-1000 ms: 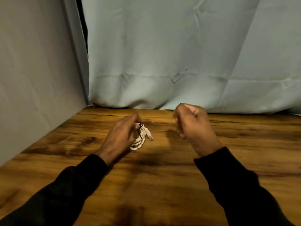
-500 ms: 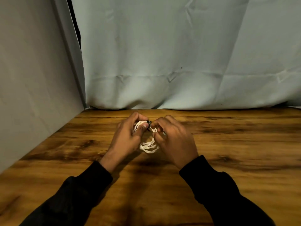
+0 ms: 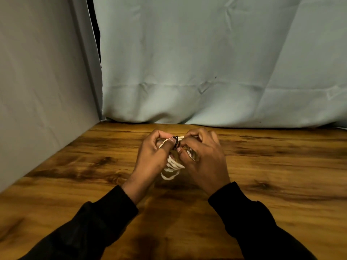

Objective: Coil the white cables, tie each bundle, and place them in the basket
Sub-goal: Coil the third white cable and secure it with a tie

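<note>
A small coil of white cable [image 3: 171,168] hangs between my two hands above the wooden table [image 3: 75,166]. A thin black tie [image 3: 176,142] sits round the top of the coil. My left hand [image 3: 153,156] grips the coil's left side, thumb pressed beside the tie. My right hand [image 3: 203,158] pinches the coil and the tie from the right, with its fingers curled over the top. The coil's lower loops show below the hands; the rest is hidden by the fingers. No basket is in view.
A pale blue cloth [image 3: 206,72] hangs along the table's back edge. A grey panel [image 3: 41,81] walls off the left side. Bare brown wood lies on both sides of the hands and in front of them.
My right hand came in from the right and took hold of the coil held by my left hand. Both hands now work close together at the tie.
</note>
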